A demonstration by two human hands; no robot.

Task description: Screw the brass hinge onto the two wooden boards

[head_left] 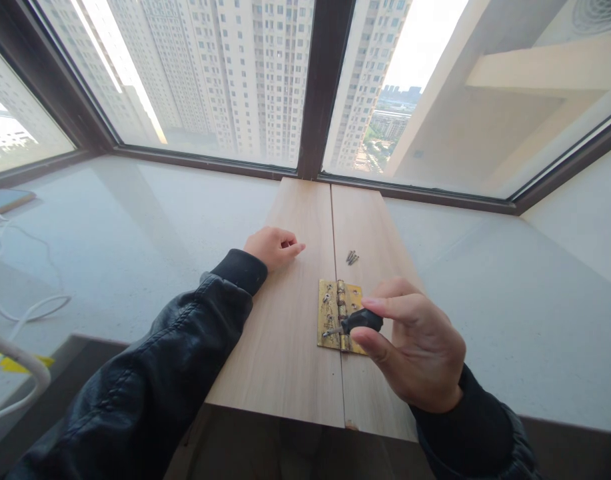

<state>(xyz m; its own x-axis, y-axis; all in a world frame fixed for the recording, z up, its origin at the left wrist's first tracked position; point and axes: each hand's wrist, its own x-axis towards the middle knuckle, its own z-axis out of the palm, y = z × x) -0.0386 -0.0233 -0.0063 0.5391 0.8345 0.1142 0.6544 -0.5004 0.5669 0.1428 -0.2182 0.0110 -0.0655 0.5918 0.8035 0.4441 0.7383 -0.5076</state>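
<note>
Right hand [422,347] pinches a black screwdriver [364,321], tip against a brass hinge [341,310] spanning two pale boards [285,333] on a white sill [490,313]. From the hinge, the left hand [271,249], fingers curled in, is at ten o'clock; screws [352,258], then windows [255,87], at twelve.

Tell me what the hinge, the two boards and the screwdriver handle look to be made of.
Hinge: metal, probably brass or brass-plated, from its worn golden sheen. Boards: pale wood or wood-look laminate, matte, with fine grain. Screwdriver handle: likely hard black plastic, given its faceted, moulded shape.
</note>
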